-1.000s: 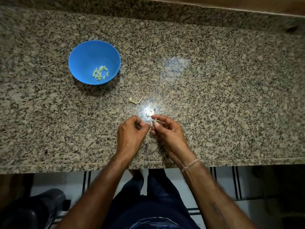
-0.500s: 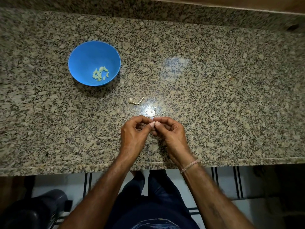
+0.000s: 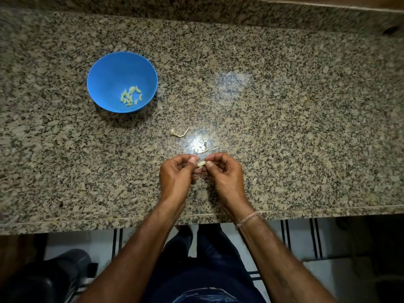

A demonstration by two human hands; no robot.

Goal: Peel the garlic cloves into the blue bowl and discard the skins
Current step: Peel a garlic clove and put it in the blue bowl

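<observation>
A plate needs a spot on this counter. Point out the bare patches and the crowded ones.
Bare: the counter right of the right hand, out to the back wall; also the front-left stretch between the blue bowl, the left hand and the front edge. Crowded: the middle, where skin scraps lie beyond the hands pinching a garlic clove.

There was one blue bowl (image 3: pixel 113 68) on one counter (image 3: pixel 306 127), holding roughly a dozen peeled cloves (image 3: pixel 130 97) that were too bunched for an exact count. Two hands showed, the left hand (image 3: pixel 175 176) and the right hand (image 3: pixel 225 173), sharing one more clove (image 3: pixel 201 164). Two bits of skin lay loose: one curled scrap (image 3: pixel 179 132) and one strip (image 3: pixel 206 150). One thread band (image 3: pixel 247 219) circled a wrist.
</observation>
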